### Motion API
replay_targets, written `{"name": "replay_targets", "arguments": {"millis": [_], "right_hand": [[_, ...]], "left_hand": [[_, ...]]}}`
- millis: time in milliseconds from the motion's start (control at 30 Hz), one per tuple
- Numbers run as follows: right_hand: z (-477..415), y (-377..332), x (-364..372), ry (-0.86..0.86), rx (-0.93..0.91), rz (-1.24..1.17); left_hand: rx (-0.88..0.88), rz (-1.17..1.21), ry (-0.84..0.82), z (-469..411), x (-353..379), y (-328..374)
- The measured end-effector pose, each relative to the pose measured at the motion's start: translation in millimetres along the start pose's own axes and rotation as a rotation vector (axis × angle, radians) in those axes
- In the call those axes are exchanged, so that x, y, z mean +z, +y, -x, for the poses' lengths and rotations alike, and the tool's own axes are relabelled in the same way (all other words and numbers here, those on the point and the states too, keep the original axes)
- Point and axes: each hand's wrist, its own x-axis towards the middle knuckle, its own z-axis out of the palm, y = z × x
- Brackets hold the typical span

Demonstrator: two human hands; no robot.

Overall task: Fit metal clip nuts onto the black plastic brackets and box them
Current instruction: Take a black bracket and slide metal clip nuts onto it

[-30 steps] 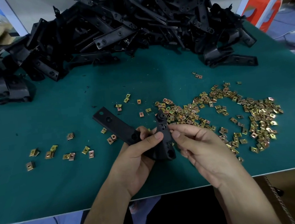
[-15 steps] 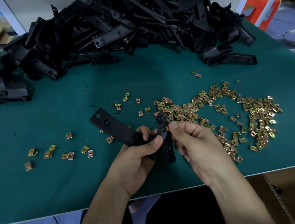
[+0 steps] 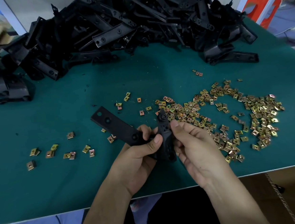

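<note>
A black plastic bracket [image 3: 116,126] is held just above the green table [image 3: 60,180] near its front edge. One flat arm with holes points up-left; a shorter arm stands upright between my hands. My left hand [image 3: 139,155] grips the bracket at its bend, thumb across the front. My right hand [image 3: 197,148] pinches the upright arm from the right, its index fingertip near the top. Whether a clip nut lies under those fingers is hidden. Loose brass-coloured clip nuts [image 3: 231,115] are spread over the table to the right.
A big heap of black brackets [image 3: 118,25] fills the table's far side from left to right. A few stray clip nuts [image 3: 61,152] lie left of my hands. An orange stool [image 3: 262,7] stands beyond the far right corner. A cardboard box [image 3: 294,197] sits below the table's front right.
My right hand has slid a little up along the upright arm of the bracket. My left hand keeps the same grip and the bracket has barely moved.
</note>
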Motion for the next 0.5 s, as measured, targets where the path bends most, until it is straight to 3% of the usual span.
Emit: {"name": "replay_targets", "arguments": {"millis": [167,500], "right_hand": [[2.2,-2.1,2.0,-0.015,0.019,0.037],[3.0,5.6,3.8,-0.028,0.052,-0.123]], "left_hand": [[-0.006,-0.006,-0.011,0.0,-1.9,-0.2],[-0.012,-0.021,-0.020,-1.5,-2.5,-1.4]]}}
